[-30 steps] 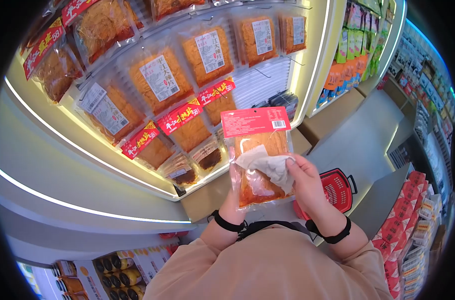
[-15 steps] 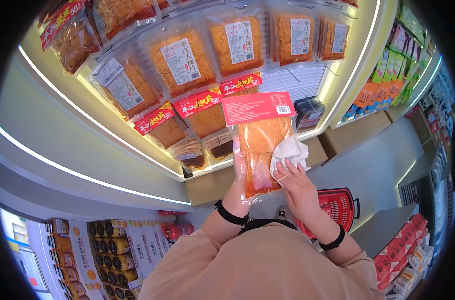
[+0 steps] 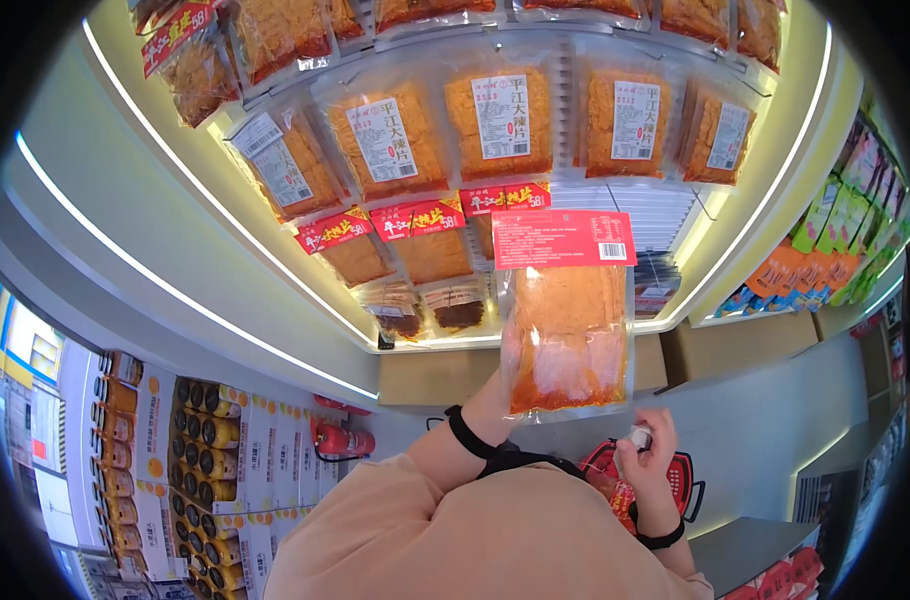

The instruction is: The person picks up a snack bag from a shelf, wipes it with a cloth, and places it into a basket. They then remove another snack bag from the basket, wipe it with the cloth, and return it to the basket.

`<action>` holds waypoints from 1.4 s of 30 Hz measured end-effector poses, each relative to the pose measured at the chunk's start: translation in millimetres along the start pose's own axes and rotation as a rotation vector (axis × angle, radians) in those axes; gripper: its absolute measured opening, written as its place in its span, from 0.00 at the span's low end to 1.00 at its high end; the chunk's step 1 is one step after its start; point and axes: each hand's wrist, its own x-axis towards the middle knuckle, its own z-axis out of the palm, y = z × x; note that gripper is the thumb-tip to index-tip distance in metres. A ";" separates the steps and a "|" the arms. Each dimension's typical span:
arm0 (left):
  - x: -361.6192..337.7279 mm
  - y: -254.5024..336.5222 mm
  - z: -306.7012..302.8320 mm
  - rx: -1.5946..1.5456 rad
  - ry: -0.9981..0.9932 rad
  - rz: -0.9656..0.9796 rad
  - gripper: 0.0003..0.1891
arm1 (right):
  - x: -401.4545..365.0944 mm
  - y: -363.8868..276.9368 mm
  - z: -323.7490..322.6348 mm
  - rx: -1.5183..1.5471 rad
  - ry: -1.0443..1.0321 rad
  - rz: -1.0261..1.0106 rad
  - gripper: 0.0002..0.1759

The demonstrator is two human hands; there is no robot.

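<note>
A clear packet of orange spicy snack sheets (image 3: 572,335) with a red header and barcode is upright in front of me. My left hand (image 3: 510,350) grips it from behind at its left edge; most of its fingers are hidden by the packet. Below the packet's lower right corner, apart from it, is my right hand (image 3: 652,460), its fingers curled round a crumpled white cloth (image 3: 639,436). Only a small bit of the cloth shows. Beneath that hand sits a red basket (image 3: 683,480) on the floor.
Similar packets (image 3: 500,115) hang in rows on the lit display ahead. Cardboard boxes (image 3: 740,350) stand under it. Shelves of jars (image 3: 205,430) are at lower left, near a red fire extinguisher (image 3: 343,440). A grey counter (image 3: 750,550) is at lower right.
My right hand has come off the packet's front, moving down and right with the cloth bunched in it. The packet now appears further right, and the view has shifted.
</note>
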 end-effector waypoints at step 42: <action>60.9 27.5 -24.8 0.888 0.419 0.290 0.31 | 68.2 9.0 65.7 0.977 0.289 0.832 0.18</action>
